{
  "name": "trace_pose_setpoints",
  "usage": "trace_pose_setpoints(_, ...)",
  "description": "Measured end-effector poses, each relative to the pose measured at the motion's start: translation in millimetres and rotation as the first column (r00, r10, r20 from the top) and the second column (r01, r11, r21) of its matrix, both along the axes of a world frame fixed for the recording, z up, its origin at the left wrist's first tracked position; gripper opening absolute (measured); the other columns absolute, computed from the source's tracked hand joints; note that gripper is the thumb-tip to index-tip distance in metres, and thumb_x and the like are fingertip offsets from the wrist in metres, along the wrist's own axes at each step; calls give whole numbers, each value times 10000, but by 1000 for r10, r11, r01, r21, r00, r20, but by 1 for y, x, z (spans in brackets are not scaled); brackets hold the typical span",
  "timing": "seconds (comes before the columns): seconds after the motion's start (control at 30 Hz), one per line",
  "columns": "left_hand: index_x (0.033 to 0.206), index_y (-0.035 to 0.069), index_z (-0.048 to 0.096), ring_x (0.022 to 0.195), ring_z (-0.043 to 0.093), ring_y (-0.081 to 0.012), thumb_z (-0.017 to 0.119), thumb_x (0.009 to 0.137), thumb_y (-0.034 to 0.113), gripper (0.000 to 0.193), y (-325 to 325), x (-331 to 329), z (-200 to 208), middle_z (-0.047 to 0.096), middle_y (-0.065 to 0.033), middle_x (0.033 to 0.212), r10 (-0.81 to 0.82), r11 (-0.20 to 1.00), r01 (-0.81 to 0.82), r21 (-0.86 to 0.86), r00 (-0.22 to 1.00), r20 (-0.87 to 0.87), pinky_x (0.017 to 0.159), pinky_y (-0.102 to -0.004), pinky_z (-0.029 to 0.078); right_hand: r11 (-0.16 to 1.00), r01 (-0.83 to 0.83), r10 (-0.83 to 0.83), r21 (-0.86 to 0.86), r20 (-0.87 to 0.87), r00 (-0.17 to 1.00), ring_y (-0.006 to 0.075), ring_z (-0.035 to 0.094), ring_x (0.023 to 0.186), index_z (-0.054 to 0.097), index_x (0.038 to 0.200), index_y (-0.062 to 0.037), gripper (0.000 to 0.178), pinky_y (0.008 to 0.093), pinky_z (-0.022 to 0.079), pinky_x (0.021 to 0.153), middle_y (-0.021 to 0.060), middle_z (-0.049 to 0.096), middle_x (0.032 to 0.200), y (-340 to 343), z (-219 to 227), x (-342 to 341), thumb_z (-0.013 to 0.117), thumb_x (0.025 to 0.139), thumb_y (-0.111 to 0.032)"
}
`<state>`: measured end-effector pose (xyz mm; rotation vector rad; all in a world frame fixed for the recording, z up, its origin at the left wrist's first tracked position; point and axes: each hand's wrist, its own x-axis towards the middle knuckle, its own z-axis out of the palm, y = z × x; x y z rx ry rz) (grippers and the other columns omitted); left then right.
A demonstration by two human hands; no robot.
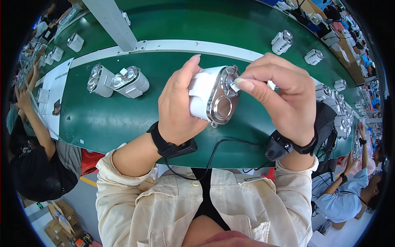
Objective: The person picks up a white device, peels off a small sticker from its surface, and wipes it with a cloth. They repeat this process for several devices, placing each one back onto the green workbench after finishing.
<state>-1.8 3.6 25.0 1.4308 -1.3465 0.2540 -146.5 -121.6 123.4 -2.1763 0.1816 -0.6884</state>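
Note:
My left hand wraps around a white boxy device with rounded corners and holds it tilted above the green table. Its glossy front carries two round lens-like parts, one above the other, and small lugs at the rim. With thumb and forefinger, my right hand pinches a small white piece against the upper round part. What this piece is, I cannot make out. Two similar white devices stand on the table to the left, and a small white bit lies on top of one.
A white metal rail and post cross the green table. More devices stand beyond it, with several crowded at right. A black cable links my wrist straps. Other people work at both sides.

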Motion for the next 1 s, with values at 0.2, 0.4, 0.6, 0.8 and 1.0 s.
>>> trace_pose_setpoints(0.2, 1362, -32, 370, 916, 662, -211, 885, 651, 118, 891, 1, 2, -2, 628, -144, 1083, 53, 999, -53, -14, 998, 44, 766, -294, 539, 950, 106, -90, -295, 67, 994, 131, 560, 810, 654, 853, 14, 37, 247, 421, 692, 90, 626, 925, 8, -7, 3, 678, 847, -13)
trace_pose_setpoints(0.4, 1381, -19, 344, 944, 657, -219, 876, 657, 102, 906, 3, 1, -2, 618, -150, 1106, 34, 999, -34, 1, 999, 7, 785, -299, 536, 984, 5, -32, 178, 145, 989, 131, 548, 901, 631, 901, -17, 80, 271, 434, 765, 116, 553, 1165, 5, -24, 14, 685, 843, -24)
trace_pose_setpoints(0.6, 1406, -1, 304, 989, 649, -235, 865, 664, 85, 935, 4, 0, 0, 598, -161, 1146, -52, 999, 52, 12, 998, -30, 817, -308, 532, 711, -302, 198, 635, 232, 952, 155, 564, 976, 630, 910, -45, 102, 318, 452, 891, 132, 474, 1315, -9, -36, 21, 697, 835, -55)
trace_pose_setpoints(0.8, 1401, -5, 306, 998, 647, -235, 868, 663, 92, 933, 2, 6, -15, 597, -159, 1152, -67, 996, 65, -61, 997, -27, 822, -316, 534, 645, -370, 248, 668, 275, 929, 214, 569, 1109, 625, 977, -48, 139, 355, 464, 951, 137, 462, 1358, -1, -39, 25, 682, 852, -73)
trace_pose_setpoints(1.0, 1397, 0, 294, 1004, 639, -238, 874, 659, 103, 944, 3, 0, -1, 587, -167, 1169, 44, 997, -37, -65, 994, 104, 826, -317, 526, 430, -342, 341, 836, 200, 919, 231, 543, 1200, 580, 1193, -27, 299, 368, 465, 984, 153, 505, 1351, 1, -32, 20, 617, 910, -115)
